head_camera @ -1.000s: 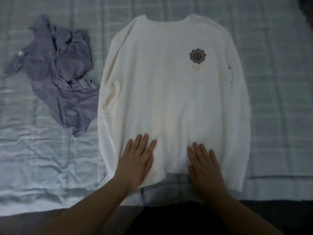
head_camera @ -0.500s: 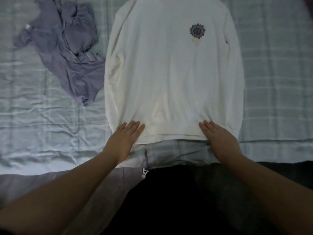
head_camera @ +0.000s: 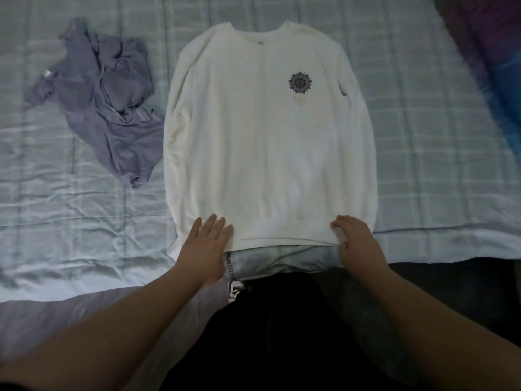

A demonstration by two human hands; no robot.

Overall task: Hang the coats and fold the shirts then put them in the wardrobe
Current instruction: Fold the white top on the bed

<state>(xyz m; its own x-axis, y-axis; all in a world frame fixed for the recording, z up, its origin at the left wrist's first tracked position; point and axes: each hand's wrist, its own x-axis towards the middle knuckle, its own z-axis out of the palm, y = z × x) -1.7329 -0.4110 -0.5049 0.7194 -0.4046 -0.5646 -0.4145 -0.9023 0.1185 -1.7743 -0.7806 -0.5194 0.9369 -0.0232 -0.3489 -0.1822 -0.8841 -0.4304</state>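
Note:
A white long-sleeved shirt (head_camera: 267, 142) with a dark round emblem on the chest lies flat and face up on the bed, sleeves laid along its sides. My left hand (head_camera: 205, 244) rests flat with straight fingers on the hem's left corner. At the hem's right corner my right hand (head_camera: 355, 241) has its fingers curled over the edge of the fabric. A crumpled lilac shirt (head_camera: 112, 108) lies to the left of the white one.
The pale checked bedsheet (head_camera: 423, 136) covers the bed, wrinkled on the left. A dark purple and blue blanket (head_camera: 496, 66) lies at the far right. Dark clothing on my legs (head_camera: 267, 334) fills the bottom centre, at the bed's near edge.
Both hands slid from the middle of the lower shirt outward to the hem's corners. My right hand's fingers went from flat to curled on the hem.

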